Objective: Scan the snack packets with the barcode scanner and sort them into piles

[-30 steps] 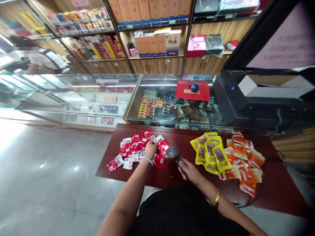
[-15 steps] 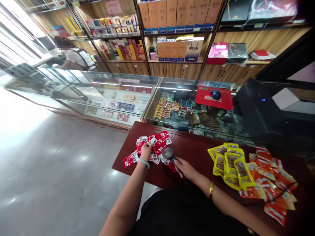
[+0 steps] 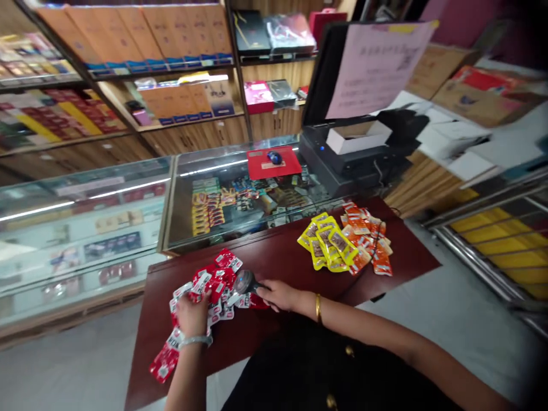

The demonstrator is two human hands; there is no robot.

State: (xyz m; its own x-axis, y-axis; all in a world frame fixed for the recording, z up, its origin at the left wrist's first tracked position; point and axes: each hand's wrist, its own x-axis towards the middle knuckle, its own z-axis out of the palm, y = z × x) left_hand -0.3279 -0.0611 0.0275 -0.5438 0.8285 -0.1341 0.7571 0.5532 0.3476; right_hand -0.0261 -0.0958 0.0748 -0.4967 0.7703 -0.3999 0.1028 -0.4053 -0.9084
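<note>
Scanning red packets at our dark red table (image 3: pixel 291 257)

Our right hand (image 3: pixel 278 295) grips the scanner (image 3: pixel 245 281); our left hand (image 3: pixel 192 313) pinches one packet from the red packets (image 3: pixel 214 285).

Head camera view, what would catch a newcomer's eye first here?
Probably the heap of red packets at the near left of the dark red table, where the left hand rests on them and the right hand holds a handheld scanner. Next, the yellow packets and orange packets toward the table's far right.
</note>
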